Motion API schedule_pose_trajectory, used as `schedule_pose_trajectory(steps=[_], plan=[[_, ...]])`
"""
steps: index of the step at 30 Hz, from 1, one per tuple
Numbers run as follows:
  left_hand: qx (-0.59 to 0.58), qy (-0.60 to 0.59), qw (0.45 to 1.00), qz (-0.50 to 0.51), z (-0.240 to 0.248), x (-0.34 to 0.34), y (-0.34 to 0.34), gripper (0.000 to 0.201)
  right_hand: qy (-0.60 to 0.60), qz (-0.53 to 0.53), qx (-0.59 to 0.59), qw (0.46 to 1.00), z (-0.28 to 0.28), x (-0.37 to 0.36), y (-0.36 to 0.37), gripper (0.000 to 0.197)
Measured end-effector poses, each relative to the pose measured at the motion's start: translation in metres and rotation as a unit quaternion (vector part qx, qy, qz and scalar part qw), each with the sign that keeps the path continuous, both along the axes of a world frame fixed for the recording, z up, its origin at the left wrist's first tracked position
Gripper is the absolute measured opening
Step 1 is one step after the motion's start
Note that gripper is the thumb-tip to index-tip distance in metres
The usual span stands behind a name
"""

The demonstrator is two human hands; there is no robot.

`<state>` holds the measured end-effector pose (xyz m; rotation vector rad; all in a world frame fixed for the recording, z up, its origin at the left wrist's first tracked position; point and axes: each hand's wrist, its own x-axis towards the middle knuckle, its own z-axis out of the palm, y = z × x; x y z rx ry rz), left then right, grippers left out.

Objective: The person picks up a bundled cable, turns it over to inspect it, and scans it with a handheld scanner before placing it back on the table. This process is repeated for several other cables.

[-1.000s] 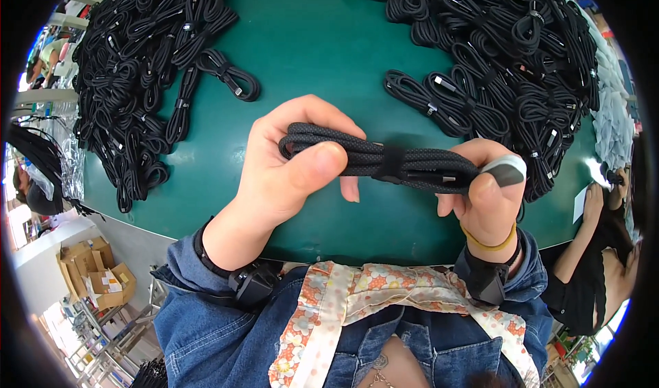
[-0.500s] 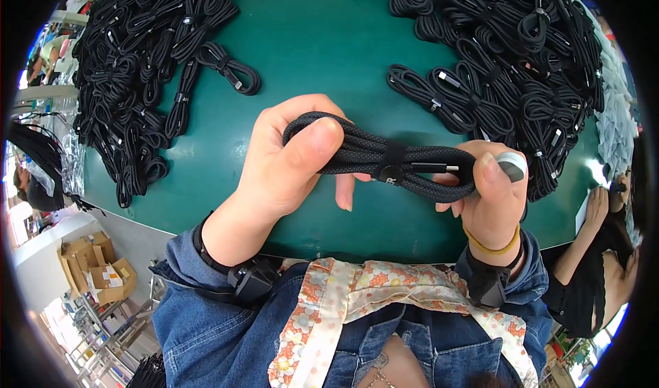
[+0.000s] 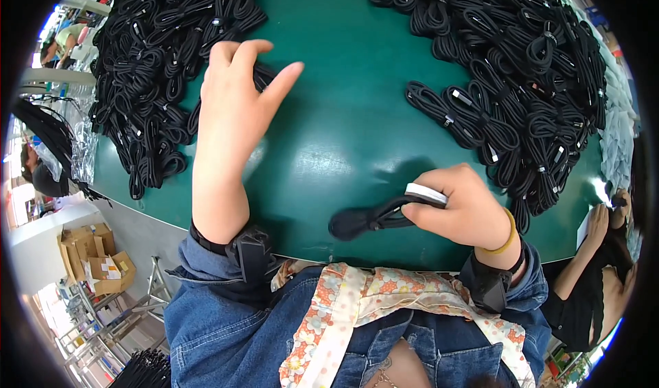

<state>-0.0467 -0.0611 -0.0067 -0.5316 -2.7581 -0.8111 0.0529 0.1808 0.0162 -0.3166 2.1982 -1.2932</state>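
Observation:
My right hand (image 3: 460,206), with white wrapping on one finger, grips one end of a coiled black braided cable (image 3: 353,223). The rest of that coil sticks out to the left, low over the green table near its front edge, and is blurred. Over at the left, my left hand (image 3: 233,93) reaches forward with thumb and fingers apart. A black cable bundle (image 3: 263,78) lies beneath it, partly covered by the hand. Whether the fingers touch that bundle I cannot tell.
Heaps of coiled black cables cover the left (image 3: 141,65) and right (image 3: 515,65) sides of the green table (image 3: 336,120). Pale plastic bags (image 3: 618,120) line the far right edge. Another person's hand (image 3: 597,223) rests at the right. Cardboard boxes (image 3: 103,264) stand lower left.
My left hand has let go of the coiled cable and moved forward and left to the other bundle. My right hand has drawn the coil down toward the table's front edge.

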Motion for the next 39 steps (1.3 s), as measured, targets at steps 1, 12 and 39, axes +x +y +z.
schedule_pose_trajectory(steps=[1, 12, 39], plan=[[-0.095, 0.035, 0.994, 0.032, -0.005, 0.000, -0.006, 0.032, -0.025, -0.051, -0.035, 0.998, 0.000, 0.001, 0.000, 0.016], [-0.163, -0.036, 0.983, -0.072, -0.010, 0.017, 0.026, 0.029, 0.071, -0.406, -0.485, 0.771, 0.005, -0.006, 0.015, 0.022], [0.251, 0.083, 0.924, -0.278, 0.003, 0.041, 0.050, 0.047, 0.026, -0.289, -0.505, 0.813, -0.010, 0.002, 0.012, 0.040]])
